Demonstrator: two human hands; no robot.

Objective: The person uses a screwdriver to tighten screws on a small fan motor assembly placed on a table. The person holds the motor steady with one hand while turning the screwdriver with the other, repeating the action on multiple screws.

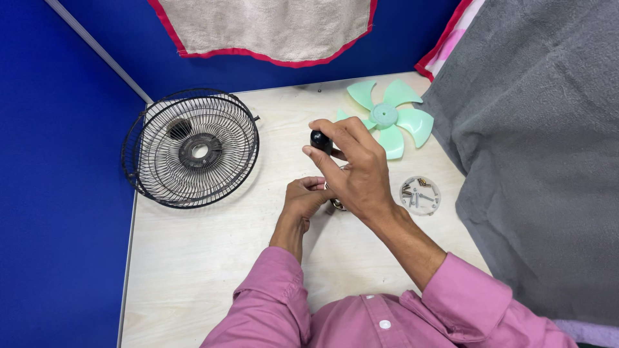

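Pink sleeves: nearest the camera, both forearms reached from the near edge of the tabletop point(193, 270) toward its middle.
Right hand point(354, 171): closed; thumb and fingers pinched a small black knob point(320, 140), raised above the middle of the tabletop.
Left hand point(303, 198): curled shut around a small metal part point(336, 204), just below the right hand.
Handling, knob: judged light, hard and smooth, liable to slip; best held around its rounded sides with the fingertips.
Handling, metal part: judged stiff and small; grip near its exposed end.
Wire fan guard point(193, 148): lay by the far left corner, well apart from the hands.
Green fan blade point(387, 116): lay by the far edge, just beyond the right hand.
Clear lid with screws point(420, 194): near the right edge.
Grey cloth point(548, 161): overhung the right edge.
Hidden: the shape of the metal part was mostly covered by both hands; whether knob and part joined could not be told.
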